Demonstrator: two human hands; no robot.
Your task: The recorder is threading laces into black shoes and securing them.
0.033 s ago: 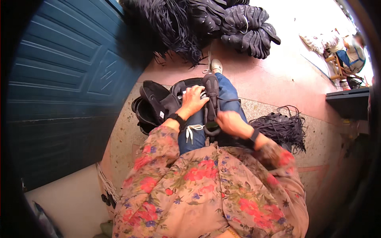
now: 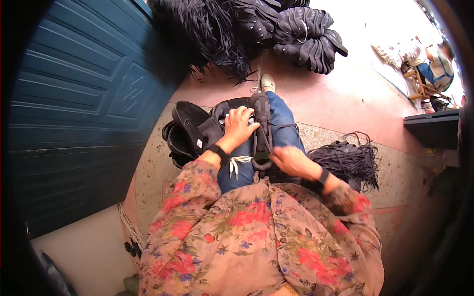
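Observation:
Across my lap lies a black shoe upper (image 2: 261, 112), with its toe pointing away from me. My left hand (image 2: 239, 127) grips its left side, thumb and fingers bent at the edge. Close to the near end of the upper, my right hand (image 2: 292, 161) is closed in a pinch on a thin dark shoelace (image 2: 268, 144) running from the upper. Part of the lace is hidden by the fingers. A white lace tied in a bow (image 2: 239, 162) lies over my left thigh.
More black shoe uppers (image 2: 197, 124) are stacked to my left. A bundle of dark laces (image 2: 345, 160) lies right of my leg. Ahead is a big heap of dark uppers and laces (image 2: 296, 37). A blue panelled door (image 2: 74, 93) borders the left; a person (image 2: 439, 69) sits far right.
My right hand has moved slightly down and to the right, away from the upper. My left hand stays on the upper's side.

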